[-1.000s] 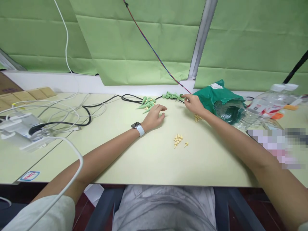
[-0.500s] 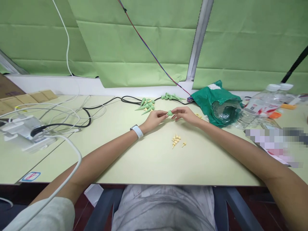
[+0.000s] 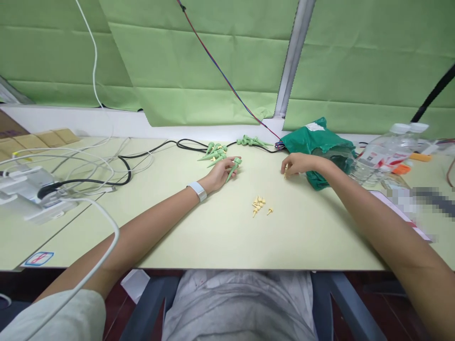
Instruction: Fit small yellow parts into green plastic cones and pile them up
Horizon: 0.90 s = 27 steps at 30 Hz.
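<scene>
1. Left hand point(image 3: 221, 174) pinches a tapered green plastic cone point(image 3: 233, 167); more green cones point(image 3: 215, 154) lie at its eleven o'clock.
2. Right hand point(image 3: 297, 164) pinches a small pale-yellow peg point(image 3: 285, 171); loose yellow pegs point(image 3: 259, 205) lie at its eight o'clock on the pale desk point(image 3: 302, 237).

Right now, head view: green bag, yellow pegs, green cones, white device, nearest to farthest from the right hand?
1. Green bag, beside the right hand.
2. Yellow pegs, front left.
3. Green cones, farther left.
4. White device, far left.

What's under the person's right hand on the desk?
A small pale yellow peg shows at the fingertips of the right hand. Whatever lies beneath the palm is covered, so it can't be seen.
</scene>
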Available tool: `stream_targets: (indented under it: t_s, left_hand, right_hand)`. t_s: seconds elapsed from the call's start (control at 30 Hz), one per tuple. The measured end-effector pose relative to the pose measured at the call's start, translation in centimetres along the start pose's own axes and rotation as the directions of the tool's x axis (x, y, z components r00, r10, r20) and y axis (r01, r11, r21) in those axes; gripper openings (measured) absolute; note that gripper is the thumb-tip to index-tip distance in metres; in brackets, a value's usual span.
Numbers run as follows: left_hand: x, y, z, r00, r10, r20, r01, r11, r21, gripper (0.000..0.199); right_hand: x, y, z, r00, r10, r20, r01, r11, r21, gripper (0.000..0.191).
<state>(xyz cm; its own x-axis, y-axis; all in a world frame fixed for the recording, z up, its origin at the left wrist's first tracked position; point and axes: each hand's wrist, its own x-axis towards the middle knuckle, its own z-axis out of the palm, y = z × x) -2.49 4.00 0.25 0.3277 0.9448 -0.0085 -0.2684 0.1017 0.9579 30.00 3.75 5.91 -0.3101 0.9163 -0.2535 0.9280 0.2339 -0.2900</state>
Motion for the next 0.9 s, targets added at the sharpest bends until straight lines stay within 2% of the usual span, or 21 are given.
stream_targets:
  t_s: [0.13,0.37,0.4,0.47,0.53,0.6,0.67,0.73,0.8,0.9]
  left_hand:
    - [0.3,-0.1,-0.3,1.0,-0.023,0.007,0.023,0.999,-0.048,0.029]
    - [0.7,-0.3,-0.6,0.998,-0.05,-0.038,0.046,0.993,-0.111,0.026]
    - [0.6,-0.2,-0.5,0.997,-0.057,-0.046,0.051,0.992,-0.115,0.025]
    - [0.5,-0.2,-0.4,0.996,-0.069,-0.058,0.062,0.991,-0.122,0.023]
    - [0.4,-0.1,-0.3,0.995,-0.075,-0.061,0.067,0.99,-0.121,0.021]
    - [0.2,-0.1,-0.2,0.998,-0.058,-0.041,0.053,0.993,-0.108,0.025]
    - [0.1,-0.2,-0.2,1.0,-0.021,-0.003,0.021,0.996,-0.09,0.036]
    - [0.0,-0.2,-0.2,1.0,0.009,0.029,-0.007,0.997,-0.073,0.044]
    - [-0.1,-0.2,-0.3,0.999,0.014,0.039,-0.011,0.998,-0.06,0.043]
    - [0.0,-0.4,-0.2,0.999,0.012,0.038,-0.01,0.999,-0.051,0.036]
  right_hand:
    - [0.2,-0.2,1.4,0.998,-0.027,-0.049,0.025,0.999,-0.041,0.026]
    - [1.6,-0.4,2.5,0.967,-0.189,-0.173,0.169,0.978,-0.124,0.014]
    - [2.0,-0.5,2.8,0.947,-0.234,-0.22,0.209,0.969,-0.129,0.014]
    - [2.8,-1.0,3.8,0.879,-0.314,-0.359,0.303,0.949,-0.088,0.013]
    - [3.6,-1.9,4.9,0.807,-0.326,-0.493,0.407,0.911,0.063,0.013]
    - [4.2,-3.3,5.9,0.785,-0.283,-0.552,0.504,0.808,0.304,0.014]
    - [4.6,-4.8,6.8,0.812,-0.231,-0.537,0.541,0.644,0.541,0.018]
    - [4.9,-6.2,7.6,0.851,-0.172,-0.497,0.513,0.477,0.713,0.024]
    - [5.2,-7.2,8.2,0.887,-0.12,-0.445,0.457,0.351,0.817,0.032]
    - [5.6,-7.8,9.0,0.911,-0.076,-0.405,0.41,0.263,0.874,0.045]
